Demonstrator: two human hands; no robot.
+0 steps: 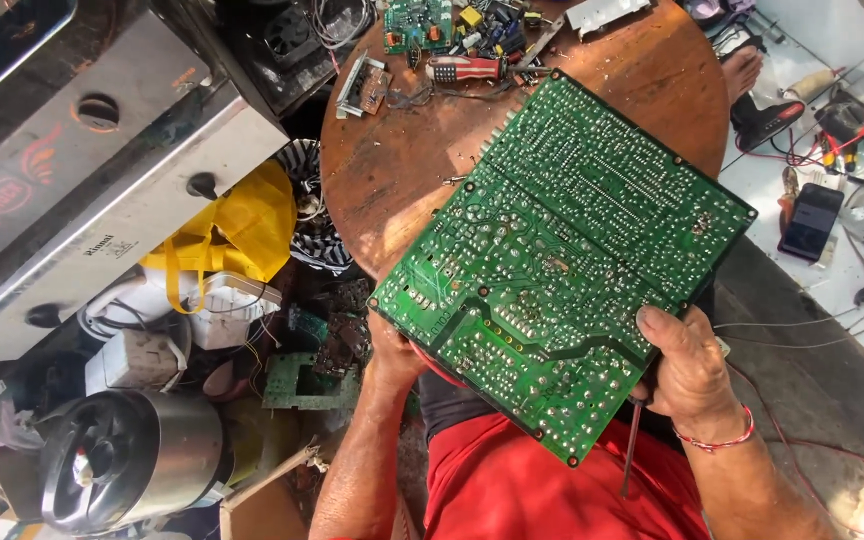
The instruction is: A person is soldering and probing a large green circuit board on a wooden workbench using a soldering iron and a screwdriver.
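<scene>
The person wears a red top that fills the lower middle of the view, with dark trousers or shorts showing just above it. Both forearms are bare, with no sleeves reaching them. The right hand (pixel 690 368) has a thin red band at the wrist (a cord or bangle). The left hand (pixel 392 355) is mostly hidden.

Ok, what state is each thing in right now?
circuit board: held up, solder side facing the camera, tilted
left hand: gripping the board's lower left edge, mostly hidden
right hand: gripping the board's right edge, thumb on top
screwdriver: lying on the round table
phone: screen dark
</scene>
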